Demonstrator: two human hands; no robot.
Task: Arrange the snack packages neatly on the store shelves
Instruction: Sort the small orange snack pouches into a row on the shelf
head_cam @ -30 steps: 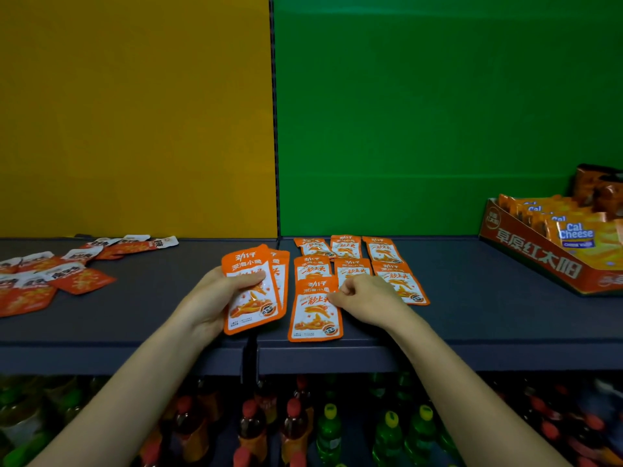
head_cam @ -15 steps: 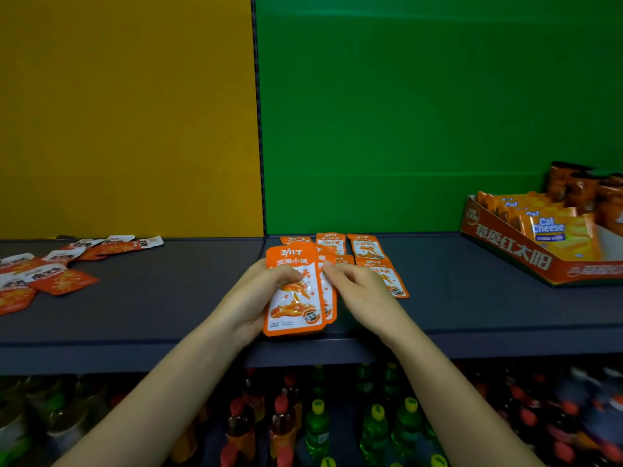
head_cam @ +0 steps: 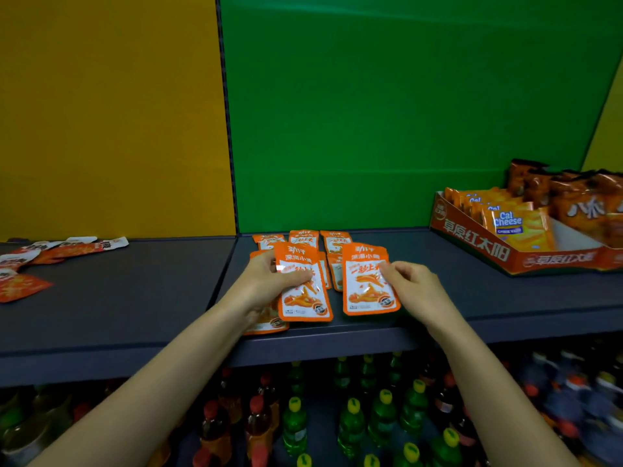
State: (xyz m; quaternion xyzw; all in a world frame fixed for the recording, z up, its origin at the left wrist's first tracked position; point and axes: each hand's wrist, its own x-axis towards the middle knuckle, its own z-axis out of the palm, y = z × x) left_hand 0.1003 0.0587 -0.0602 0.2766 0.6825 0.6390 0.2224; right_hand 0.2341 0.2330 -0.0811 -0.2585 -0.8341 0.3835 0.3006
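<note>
- Left hand [head_cam: 266, 284]: forearm in from low left, thumb across a stack [head_cam: 305, 294] of orange packets, gripping it over the shelf [head_cam: 505, 298] front
- Right hand [head_cam: 416, 291]: fingers curled, pinching one packet [head_cam: 365, 291] by its right edge, just beside the stack
- Rows [head_cam: 303, 238] of the same packets lie flat behind
- Box [head_cam: 478, 246] at right holds Cal Cheese packs [head_cam: 515, 227]

Two orange-and-white snack packets show in the lower centre of the frame. The first packet [head_cam: 305, 288] faces the camera, slightly tilted, and the left hand [head_cam: 266, 284] grips it with the thumb across its front. The second packet [head_cam: 369, 281], just to its right, is pinched at its right edge by the right hand [head_cam: 414, 288]. Behind them a row of same packets [head_cam: 303, 238] lies flat on the dark shelf [head_cam: 472, 298]. One more packet [head_cam: 268, 324] lies under the left wrist, at the shelf's front edge. At middle left, scattered red-and-white packets [head_cam: 50, 252] lie in disorder.
</note>
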